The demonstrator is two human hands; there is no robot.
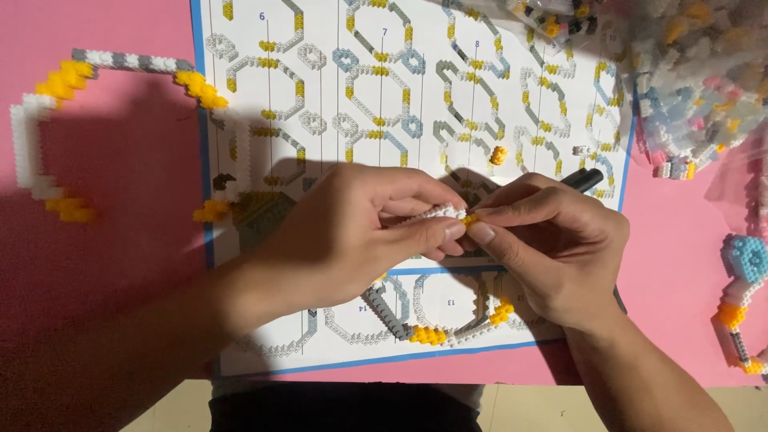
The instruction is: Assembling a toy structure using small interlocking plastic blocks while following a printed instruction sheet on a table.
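Observation:
Both my hands meet over the middle of a printed instruction sheet (416, 96). My left hand (360, 232) pinches a short white strip of tiny building blocks (440, 213). My right hand (544, 240) pinches a small yellow block piece (470, 218) at the end of that strip, so the two pieces touch between my fingertips. A built chain of white, grey and yellow blocks (432, 332) lies on the sheet just below my hands, partly hidden by them.
A larger curved white, grey and yellow block assembly (72, 88) lies on the pink mat (120, 256) at left. Clear bags of loose blocks (696, 88) sit at top right. A blue, white and yellow assembly (740, 296) lies at right. A black pen (584, 179) pokes out behind my right hand.

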